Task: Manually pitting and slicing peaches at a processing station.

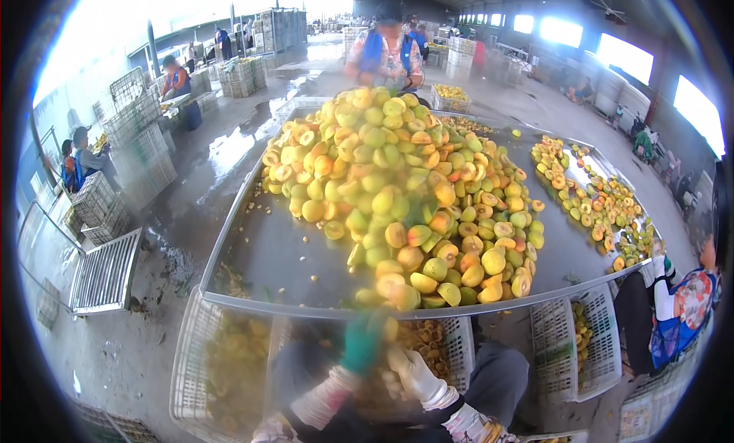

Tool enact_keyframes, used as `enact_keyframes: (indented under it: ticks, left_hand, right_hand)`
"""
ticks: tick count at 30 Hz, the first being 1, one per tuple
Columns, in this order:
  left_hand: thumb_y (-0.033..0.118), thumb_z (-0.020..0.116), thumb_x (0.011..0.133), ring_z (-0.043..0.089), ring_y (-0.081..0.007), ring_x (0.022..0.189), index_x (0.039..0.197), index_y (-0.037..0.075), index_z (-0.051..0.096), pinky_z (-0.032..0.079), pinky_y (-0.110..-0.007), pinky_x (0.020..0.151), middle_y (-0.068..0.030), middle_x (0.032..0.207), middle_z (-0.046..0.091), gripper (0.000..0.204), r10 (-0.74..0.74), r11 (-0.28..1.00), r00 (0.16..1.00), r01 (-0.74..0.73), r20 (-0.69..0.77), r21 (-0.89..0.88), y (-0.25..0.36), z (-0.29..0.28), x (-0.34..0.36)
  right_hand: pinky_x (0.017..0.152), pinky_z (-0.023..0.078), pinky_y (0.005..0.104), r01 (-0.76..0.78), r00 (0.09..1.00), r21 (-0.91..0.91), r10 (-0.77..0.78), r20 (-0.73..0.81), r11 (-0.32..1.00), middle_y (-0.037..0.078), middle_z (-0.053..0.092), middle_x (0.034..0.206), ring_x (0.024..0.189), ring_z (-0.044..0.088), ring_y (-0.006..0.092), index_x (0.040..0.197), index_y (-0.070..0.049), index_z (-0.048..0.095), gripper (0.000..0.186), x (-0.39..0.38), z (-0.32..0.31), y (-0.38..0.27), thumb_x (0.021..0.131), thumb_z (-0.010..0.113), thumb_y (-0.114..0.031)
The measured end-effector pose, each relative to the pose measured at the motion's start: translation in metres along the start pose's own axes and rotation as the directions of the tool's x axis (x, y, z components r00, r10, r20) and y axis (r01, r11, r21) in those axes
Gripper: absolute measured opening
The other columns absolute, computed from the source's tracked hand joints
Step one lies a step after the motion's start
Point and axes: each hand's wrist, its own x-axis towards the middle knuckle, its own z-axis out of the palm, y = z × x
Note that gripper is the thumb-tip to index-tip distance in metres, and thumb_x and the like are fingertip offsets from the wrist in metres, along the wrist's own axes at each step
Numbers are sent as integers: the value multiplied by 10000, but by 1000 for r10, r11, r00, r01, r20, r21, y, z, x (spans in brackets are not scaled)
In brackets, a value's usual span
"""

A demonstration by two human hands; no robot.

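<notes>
In the head view, a big heap of yellow-green peaches, many of them halved, covers a metal-topped table. My left hand, in a green glove, is over my lap just below the table's near edge. Motion smears its fingers, and a yellowish peach-like blur shows beside them. Close by on the right, my right hand wears a white glove and has its fingers curled closed. Whatever it grips is hidden. Peach pieces lie in a crate behind my right hand.
A white slatted crate with peaches stands at my left knee. Another crate is at the right, near a seated co-worker. Across the table is a second person. Stacked crates and a metal rack stand left.
</notes>
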Motion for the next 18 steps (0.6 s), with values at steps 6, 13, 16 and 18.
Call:
enact_keyframes:
  ticks: [6, 13, 16, 18]
  left_hand:
    - [219, 547, 913, 588, -189, 906, 1127, -11, 592, 487, -303, 797, -94, 1034, 611, 318, -159, 939, 944, 235, 290, -251, 20, -12, 19]
    - [239, 596, 929, 601, -105, 818, 1056, -37, 648, 487, -238, 723, -35, 887, 652, 308, -142, 988, 966, 152, 217, -32, 13, -4, 22]
    - [168, 619, 845, 603, -251, 788, 961, 23, 639, 486, -352, 697, -87, 870, 630, 187, -17, 1000, 982, 19, 189, -7, 10, -5, 23]
    - [154, 620, 801, 609, -317, 801, 929, 50, 631, 487, -399, 697, -123, 892, 625, 165, 203, 977, 911, -215, 359, -5, 3, -14, 35]
  right_hand:
    - [386, 361, 248, 45, 999, -110, -45, -2, 993, 29, 555, 645, 433, 471, 107, 1044, -72, 547, 562, 3, -10, -15, 909, 477, -613]
    - [387, 344, 246, 124, 992, -33, -125, -28, 992, -3, 502, 605, 439, 458, 97, 962, -75, 551, 500, 9, -4, 8, 935, 472, -567]
    - [376, 345, 248, -41, 998, 36, 40, 46, 998, -2, 505, 597, 434, 466, 96, 934, -71, 548, 519, -6, 1, -23, 935, 453, -580]
    - [357, 344, 248, -36, 998, -185, 43, 35, 982, 1, 492, 573, 410, 467, 103, 890, -70, 535, 555, -2, -5, -27, 923, 437, -616]
